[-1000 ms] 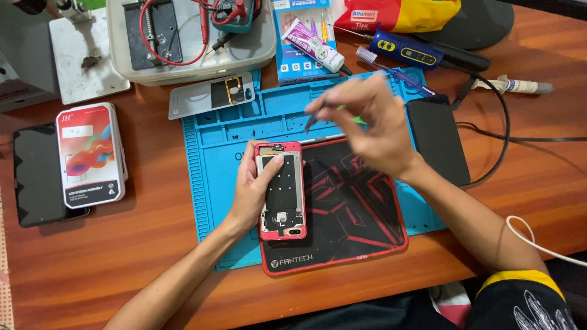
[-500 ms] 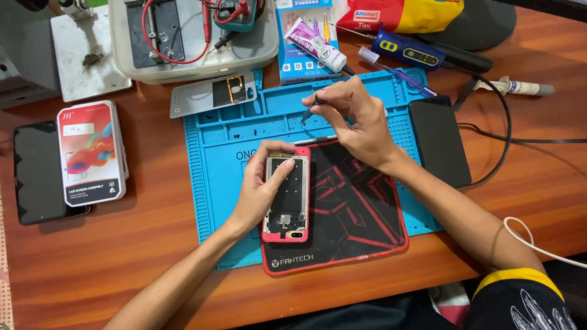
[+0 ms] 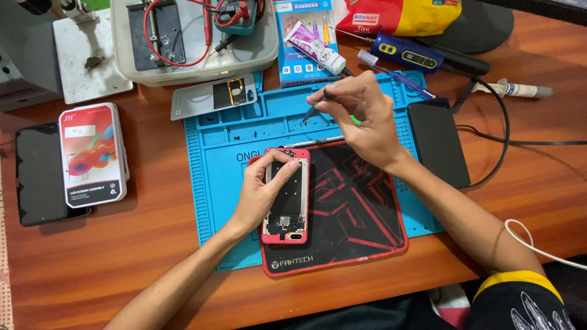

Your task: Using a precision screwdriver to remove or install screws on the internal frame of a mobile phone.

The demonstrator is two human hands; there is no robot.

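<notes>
An opened phone with a red frame [image 3: 286, 201] lies face down on a black and red mat [image 3: 351, 208]. My left hand [image 3: 260, 192] rests on the phone's left side, fingers over its top edge, holding it still. My right hand [image 3: 361, 116] hovers above the blue work mat [image 3: 214, 159], fingers pinched on thin dark tweezers [image 3: 315, 110] whose tip points down toward the mat's small compartments. A second thin metal tool [image 3: 315, 141] lies on the blue mat just above the phone.
A boxed screen part [image 3: 93, 153] lies on a dark phone [image 3: 40, 174] at left. A grey tray with red wires [image 3: 189, 36] and a phone back cover [image 3: 214, 95] sit behind the mat. A black power bank [image 3: 437, 143], cable, glue tube and toothbrush lie at right.
My right hand has moved up and away from the phone toward the blue mat's compartments with the tweezers. My left hand has stayed on the phone.
</notes>
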